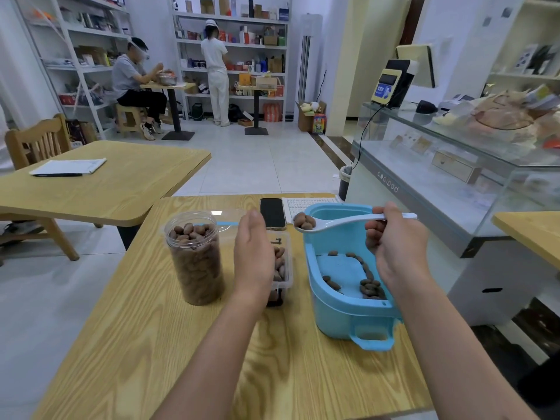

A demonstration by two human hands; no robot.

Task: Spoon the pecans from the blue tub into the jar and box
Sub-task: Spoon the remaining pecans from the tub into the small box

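Note:
The blue tub (342, 310) stands on the right of the wooden table (169, 344), with a few pecans (368, 286) left along its bottom. My right hand (394, 250) grips a white spoon (342, 222) above the tub; its bowl holds about three pecans at the tub's far left rim. A clear jar (195, 256), nearly full of pecans, stands to the left. The clear box (281, 268) with pecans sits between jar and tub. My left hand (253, 256), fingers straight, is held edge-on over the box's left side and hides much of it.
A black phone (272, 213) and a white keyboard (306, 204) lie at the table's far edge. A glass counter (454, 165) runs along the right. Another table (121, 183) with papers and a chair stands at left. Two people are at the far shelves.

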